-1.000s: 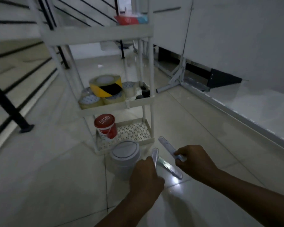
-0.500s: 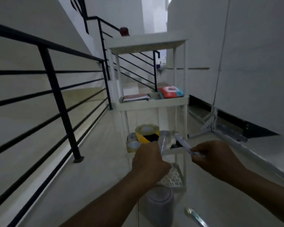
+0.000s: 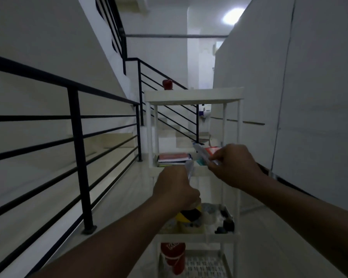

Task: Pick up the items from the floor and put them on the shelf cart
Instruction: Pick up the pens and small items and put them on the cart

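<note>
The white shelf cart stands straight ahead with several tiers. My left hand is closed around a clear ruler-like strip that pokes up from the fist. My right hand grips a second clear strip that points up and left, level with the tier holding books and a red packet. Lower down, a yellow-black tape roll sits on one tier, and a red cup stands on the bottom tier.
A black stair railing runs along the left. A white wall panel lines the right side. A red object sits on the cart's top tier. Small dark items lie beside the tape.
Both hands have risen from floor level with the clear strips to the height of the book tier. The view has tilted upward; the white tub and floor strip are out of sight.
</note>
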A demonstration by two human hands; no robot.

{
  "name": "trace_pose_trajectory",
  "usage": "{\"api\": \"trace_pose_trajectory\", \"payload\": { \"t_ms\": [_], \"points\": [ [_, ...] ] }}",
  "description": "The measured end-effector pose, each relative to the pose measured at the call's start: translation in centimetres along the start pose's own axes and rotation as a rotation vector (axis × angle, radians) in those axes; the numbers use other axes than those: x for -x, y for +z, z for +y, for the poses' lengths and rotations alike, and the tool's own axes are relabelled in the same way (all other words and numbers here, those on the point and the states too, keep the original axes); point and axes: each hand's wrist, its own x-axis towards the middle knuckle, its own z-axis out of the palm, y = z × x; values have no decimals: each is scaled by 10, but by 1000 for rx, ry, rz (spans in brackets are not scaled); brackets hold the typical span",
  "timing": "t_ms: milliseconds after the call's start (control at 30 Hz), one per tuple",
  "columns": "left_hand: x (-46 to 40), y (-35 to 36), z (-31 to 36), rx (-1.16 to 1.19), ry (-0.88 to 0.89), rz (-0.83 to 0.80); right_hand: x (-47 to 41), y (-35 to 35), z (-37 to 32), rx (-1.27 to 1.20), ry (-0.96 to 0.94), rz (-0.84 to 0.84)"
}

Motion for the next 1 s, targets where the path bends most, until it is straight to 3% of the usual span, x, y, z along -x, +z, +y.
{"api": "trace_pose_trajectory", "payload": {
  "t_ms": [233,533,733,833,1000],
  "points": [
    [-47,-5,-11,17,35,9,-93,63,3,136,182,-143],
    [-84,2,-31,20,-27,-79,-108,113,19,174,130,-219],
    [-114,26,-21,20,-26,-160,-117,55,25,16,183,-28],
    [-140,45,-11,67,-105,-199,-107,16,34,-42,151,66],
    [-177,68,3,-18,-167,-210,-85,-20,43,-34,111,83]
  ]
}}
